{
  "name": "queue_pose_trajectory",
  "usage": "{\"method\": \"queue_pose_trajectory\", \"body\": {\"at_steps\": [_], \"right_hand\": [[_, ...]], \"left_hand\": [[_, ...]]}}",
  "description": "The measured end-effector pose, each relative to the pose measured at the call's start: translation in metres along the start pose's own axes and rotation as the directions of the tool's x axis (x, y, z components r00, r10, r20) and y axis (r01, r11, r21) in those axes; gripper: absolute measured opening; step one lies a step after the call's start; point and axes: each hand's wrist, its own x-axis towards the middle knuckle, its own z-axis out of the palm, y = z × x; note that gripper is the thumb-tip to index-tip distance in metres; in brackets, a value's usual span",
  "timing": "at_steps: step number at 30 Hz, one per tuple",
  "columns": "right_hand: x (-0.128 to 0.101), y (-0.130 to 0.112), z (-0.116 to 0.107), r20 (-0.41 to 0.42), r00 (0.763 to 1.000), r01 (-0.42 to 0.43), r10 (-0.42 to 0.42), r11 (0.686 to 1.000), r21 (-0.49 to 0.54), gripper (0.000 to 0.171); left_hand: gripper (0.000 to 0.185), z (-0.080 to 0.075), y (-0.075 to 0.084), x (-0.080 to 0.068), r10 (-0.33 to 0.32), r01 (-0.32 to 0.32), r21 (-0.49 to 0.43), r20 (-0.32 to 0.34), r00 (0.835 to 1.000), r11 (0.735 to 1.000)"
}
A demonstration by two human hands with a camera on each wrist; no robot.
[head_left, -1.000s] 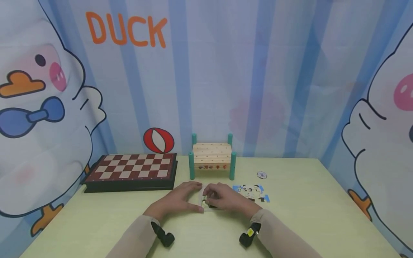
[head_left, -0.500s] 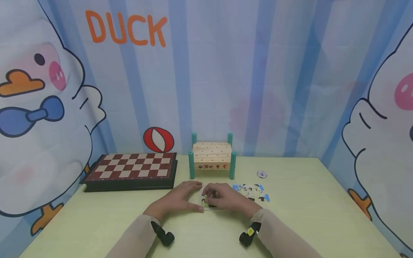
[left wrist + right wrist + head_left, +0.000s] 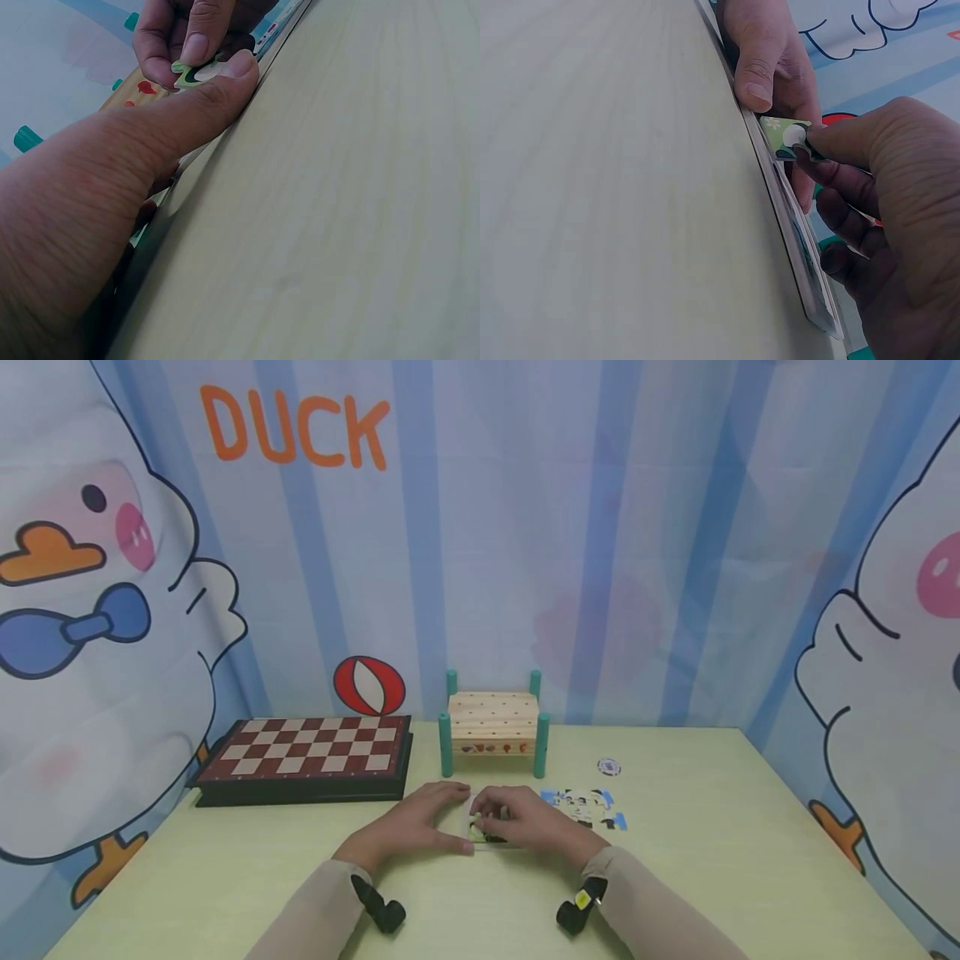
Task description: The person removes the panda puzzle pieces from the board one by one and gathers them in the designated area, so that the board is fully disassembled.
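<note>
My right hand (image 3: 528, 820) pinches a green jigsaw piece (image 3: 777, 136) between thumb and index finger. Its print has a white flower and black and white shapes. In the right wrist view the piece is tilted over the end of a thin, flat puzzle tray (image 3: 793, 244). The right hand's other fingers are curled loosely. My left hand (image 3: 408, 827) rests at the tray's left side, thumb by the near corner and fingers by the far one. Its thumb tip lies close to the piece in the left wrist view. Both hands hide much of the tray in the head view.
Right of the tray lie several loose or joined jigsaw pieces (image 3: 585, 807) in blue, white and black. A round chip (image 3: 609, 767) is behind them. A wooden stand with green posts (image 3: 493, 714) stands behind the hands, and a chessboard box (image 3: 303, 760) at the back left.
The green jigsaw piece has tilted slightly under my right fingertips, showing more of its green at the tray's left end. Both hands stay almost in place.
</note>
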Motion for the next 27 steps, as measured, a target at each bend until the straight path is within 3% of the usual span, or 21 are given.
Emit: {"method": "queue_pose_trajectory", "body": {"at_steps": [16,27], "right_hand": [[0.0009,-0.0038,-0.0025,0.002,0.999,0.035,-0.035,0.999,0.014,0.016],[-0.0009,-0.0006,-0.0097,-0.015,1.0,0.012,-0.011,1.0,0.026,0.018]], "left_hand": [[0.098,-0.0015,0.003,0.0,-0.012,0.012,-0.002,0.0,1.0,1.0],[0.096,-0.0003,0.0014,-0.0006,-0.03,0.03,-0.032,0.003,1.0,0.999]]}}
